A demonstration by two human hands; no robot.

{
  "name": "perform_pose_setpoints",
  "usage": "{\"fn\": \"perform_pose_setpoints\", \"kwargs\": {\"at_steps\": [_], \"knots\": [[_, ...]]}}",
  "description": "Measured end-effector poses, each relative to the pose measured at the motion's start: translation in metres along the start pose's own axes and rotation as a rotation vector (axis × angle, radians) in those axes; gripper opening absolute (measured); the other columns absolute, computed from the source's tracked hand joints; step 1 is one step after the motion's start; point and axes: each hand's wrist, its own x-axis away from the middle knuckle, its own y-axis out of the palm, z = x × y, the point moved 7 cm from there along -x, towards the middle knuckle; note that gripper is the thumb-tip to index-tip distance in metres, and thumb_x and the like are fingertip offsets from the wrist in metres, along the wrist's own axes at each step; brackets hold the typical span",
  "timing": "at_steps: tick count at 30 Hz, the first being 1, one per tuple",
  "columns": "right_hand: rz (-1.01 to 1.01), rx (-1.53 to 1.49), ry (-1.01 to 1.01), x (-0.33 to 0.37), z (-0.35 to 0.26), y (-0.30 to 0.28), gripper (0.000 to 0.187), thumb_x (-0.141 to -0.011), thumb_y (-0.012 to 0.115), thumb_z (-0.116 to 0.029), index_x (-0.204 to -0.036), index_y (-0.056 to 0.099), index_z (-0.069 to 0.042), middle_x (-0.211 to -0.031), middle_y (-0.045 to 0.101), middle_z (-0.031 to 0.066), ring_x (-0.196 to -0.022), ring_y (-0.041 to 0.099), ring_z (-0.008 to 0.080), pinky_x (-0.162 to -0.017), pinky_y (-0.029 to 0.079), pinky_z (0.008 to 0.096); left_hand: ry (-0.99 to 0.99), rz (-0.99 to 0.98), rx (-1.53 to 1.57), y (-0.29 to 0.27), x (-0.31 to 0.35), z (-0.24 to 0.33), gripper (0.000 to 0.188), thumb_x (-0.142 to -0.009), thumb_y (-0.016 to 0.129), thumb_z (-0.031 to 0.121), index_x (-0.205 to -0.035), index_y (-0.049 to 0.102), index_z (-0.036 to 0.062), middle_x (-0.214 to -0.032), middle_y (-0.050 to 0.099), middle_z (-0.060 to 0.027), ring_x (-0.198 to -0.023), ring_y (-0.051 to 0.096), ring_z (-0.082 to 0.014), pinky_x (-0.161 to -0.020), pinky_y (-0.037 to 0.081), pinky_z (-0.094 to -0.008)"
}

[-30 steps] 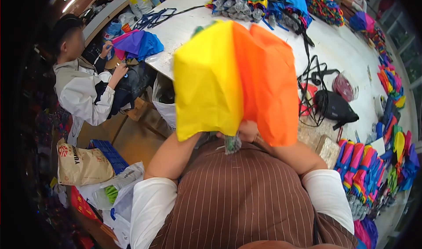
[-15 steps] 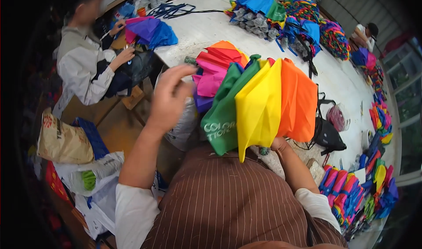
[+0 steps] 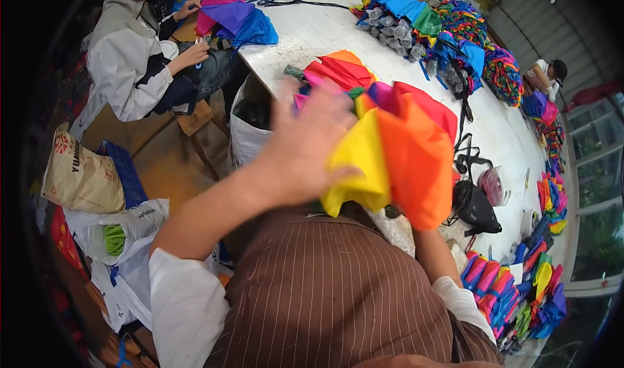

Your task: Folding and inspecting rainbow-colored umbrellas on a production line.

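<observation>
An open sack (image 3: 246, 139) stands below the near left corner of the bench (image 3: 513, 127). The front umbrella (image 3: 419, 173) is at the near edge; another umbrella (image 3: 338, 72) lies behind it. Bundled umbrellas (image 3: 393, 30) lie toward the far edge, rolled umbrellas (image 3: 484, 280) at the near right corner, a pouch (image 3: 480, 211) between the two groups.

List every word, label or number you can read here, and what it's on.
I don't copy printed words, but here's where print shows:
Tan paper sack: dark lettering, a red emblem.
White plastic bag: lettering too small to read.
Red sheet: marks too blurred to read.
Yellow-and-orange cloth: no lettering shows.
</observation>
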Motion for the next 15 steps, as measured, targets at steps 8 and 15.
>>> {"fn": "perform_pose_setpoints", "kwargs": {"at_steps": [8,15], "knots": [[-0.135,-0.526,0.216,0.000,0.075,0.004,0.052,-0.093,0.051,-0.025,-0.138,0.033,-0.007,-0.134,0.044,0.0120,-0.122,0.043,0.0241,-0.104,0.034,0.0383,-0.716,-0.132,0.586,-0.055,0.029,-0.057,0.021,-0.089,0.053,0.017,-0.084,0.059,-0.0022,-0.068,0.056,-0.0062,-0.067,0.056,-0.0170,-0.076,0.045,-0.0290],[-0.343,-1.322,0.315,-0.004,0.004,0.026,0.054,-0.090,0.055,-0.026,-0.137,0.035,-0.009,-0.131,0.047,0.0117,-0.118,0.047,0.0243,-0.097,0.041,0.0381,-0.325,-0.034,0.526,0.018,0.030,-0.057,0.014,-0.084,0.058,0.008,-0.097,0.060,0.0013,-0.083,0.058,-0.0060,-0.077,0.055,-0.0135,-0.072,0.044,-0.0271]]}}
